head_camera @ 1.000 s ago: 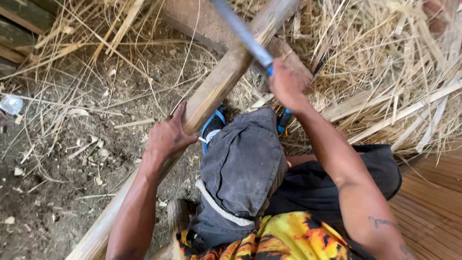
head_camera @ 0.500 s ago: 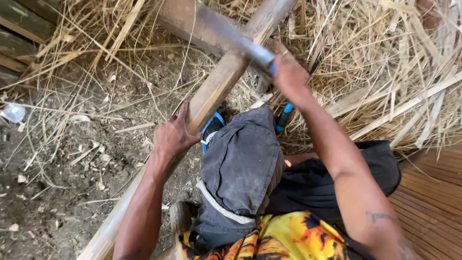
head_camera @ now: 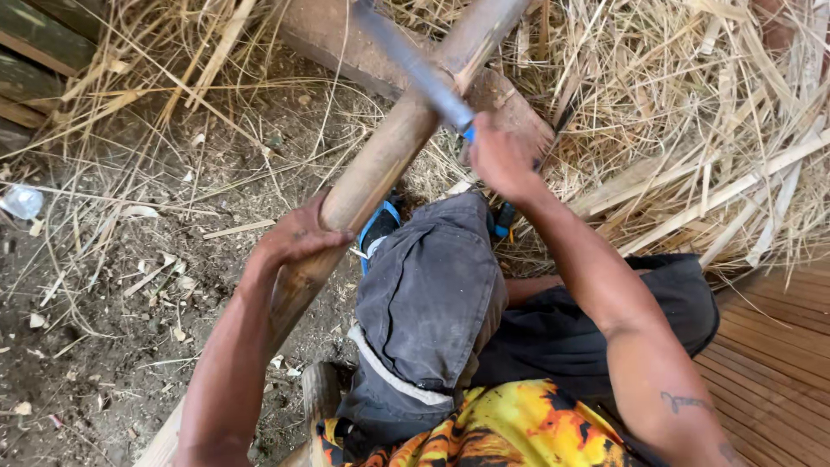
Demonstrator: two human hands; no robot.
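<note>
A long, thick bamboo pole (head_camera: pixel 389 151) runs diagonally from the lower left to the top centre, its far end resting on a wooden block (head_camera: pixel 510 95). My left hand (head_camera: pixel 298 238) grips the pole near its middle. My right hand (head_camera: pixel 501 160) holds a long knife (head_camera: pixel 413 65) by its blue handle, the grey blade lying across the pole's upper part. My bent knee in dark grey shorts (head_camera: pixel 432 294) sits just below both hands.
Heaps of dry straw and split bamboo strips (head_camera: pixel 692 130) fill the top and right. Bare dirt with chips (head_camera: pixel 112 329) lies at left, with a clear plastic bottle (head_camera: pixel 19 201) at the edge. A slatted bamboo mat (head_camera: pixel 778 346) is at right.
The knife blade has swung left and lower across the pole, and my right hand has shifted slightly. My left hand keeps its grip on the pole.
</note>
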